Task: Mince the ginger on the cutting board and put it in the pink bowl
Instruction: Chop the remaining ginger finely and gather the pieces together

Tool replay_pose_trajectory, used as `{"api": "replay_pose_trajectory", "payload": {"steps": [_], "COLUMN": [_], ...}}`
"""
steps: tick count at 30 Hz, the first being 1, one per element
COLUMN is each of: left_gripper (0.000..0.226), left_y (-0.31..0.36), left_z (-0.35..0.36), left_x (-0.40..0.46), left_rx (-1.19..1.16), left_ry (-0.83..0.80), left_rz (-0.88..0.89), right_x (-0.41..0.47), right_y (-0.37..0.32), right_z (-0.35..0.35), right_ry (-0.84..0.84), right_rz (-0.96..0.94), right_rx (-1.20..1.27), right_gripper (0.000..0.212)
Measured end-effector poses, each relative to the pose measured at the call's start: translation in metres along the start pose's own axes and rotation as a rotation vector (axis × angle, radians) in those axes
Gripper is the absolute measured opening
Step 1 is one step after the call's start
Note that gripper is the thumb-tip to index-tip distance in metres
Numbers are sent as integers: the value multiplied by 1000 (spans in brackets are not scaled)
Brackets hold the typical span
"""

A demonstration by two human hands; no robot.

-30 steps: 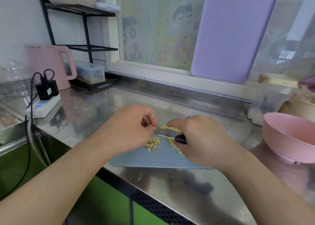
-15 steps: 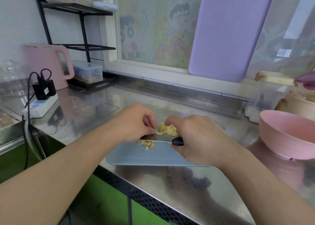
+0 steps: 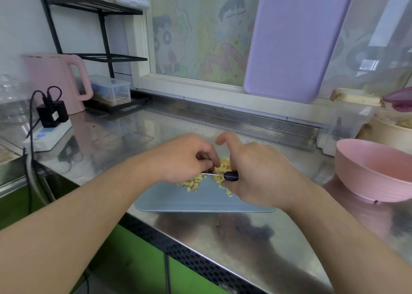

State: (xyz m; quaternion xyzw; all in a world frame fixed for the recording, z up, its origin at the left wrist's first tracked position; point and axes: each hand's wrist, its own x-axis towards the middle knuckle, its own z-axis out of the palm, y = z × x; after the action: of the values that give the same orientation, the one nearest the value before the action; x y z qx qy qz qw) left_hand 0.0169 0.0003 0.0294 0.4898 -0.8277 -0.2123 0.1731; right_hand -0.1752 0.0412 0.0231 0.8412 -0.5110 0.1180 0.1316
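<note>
Small yellow ginger pieces (image 3: 194, 183) lie scattered on a pale blue cutting board (image 3: 178, 201) on the steel counter. My right hand (image 3: 256, 173) grips the black handle of a knife (image 3: 230, 176), its index finger lifted; the thin blade runs left through the ginger. My left hand (image 3: 185, 160) has its fingers curled, with the fingertips on the blade's back by the ginger pile. The pink bowl (image 3: 374, 171) stands at the right, apart from the board; nothing shows inside it.
A lilac board (image 3: 296, 39) leans on the window behind. A pink kettle (image 3: 55, 79), power strip with plugs (image 3: 48, 135) and black rack (image 3: 100, 57) stand at the left. A clear container (image 3: 347, 124) and cream pot (image 3: 388, 135) sit behind the bowl. The counter's front edge is close.
The knife has worked through the ginger, spreading pieces to both sides of the blade. My right index finger has lifted off the knife. The view shifted slightly.
</note>
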Motion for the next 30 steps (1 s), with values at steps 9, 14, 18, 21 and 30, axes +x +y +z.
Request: {"api": "replay_pose_trajectory", "payload": {"steps": [9,14,18,21,30], "left_gripper": [38,35,38,35,42], "left_y": [8,12,10,5,-16], "left_z": [0,4,6,1,-29], "left_x": [0,-1,0,2,-6], "left_rx": [-269,-212,-125,-142,-184], "left_ry": [36,-92,-115,31,198], "left_rz": [13,17,-22,-84,-229], "right_x": [2,0,1,1,-1], "right_y": [-2,-6,-6,-4,2], "right_z": [-3,-5,-3,-4,-2], "right_ry": [-45,-33,-53,-44,-14], "right_rz": [36,32,16,20,-38], "right_rx": [42,16,19,15,22], "right_gripper": [87,115,117,113,88]}}
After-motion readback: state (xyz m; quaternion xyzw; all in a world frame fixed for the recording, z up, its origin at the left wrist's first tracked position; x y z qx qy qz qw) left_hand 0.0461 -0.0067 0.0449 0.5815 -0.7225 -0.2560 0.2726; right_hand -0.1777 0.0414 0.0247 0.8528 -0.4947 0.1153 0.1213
